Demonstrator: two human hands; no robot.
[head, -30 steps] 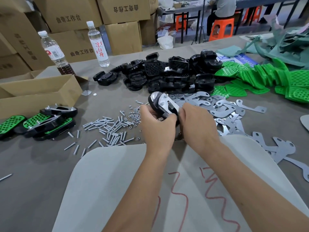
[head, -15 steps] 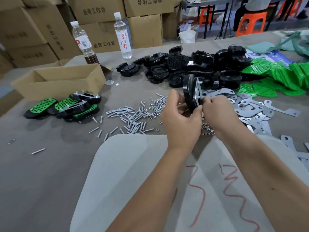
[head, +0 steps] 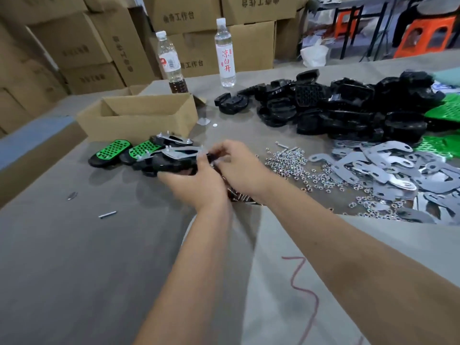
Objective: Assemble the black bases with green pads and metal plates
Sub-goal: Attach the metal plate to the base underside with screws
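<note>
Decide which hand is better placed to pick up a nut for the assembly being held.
Right. The right hand lies nearest the loose nuts, while the left hand grips the black base.

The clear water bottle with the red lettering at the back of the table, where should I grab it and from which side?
Grip the clear water bottle around its straight labelled middle, coming in from the front. It stands upright, the near side is open, and cardboard boxes crowd in behind it. The brown-liquid bottle stands off to its left.
</note>
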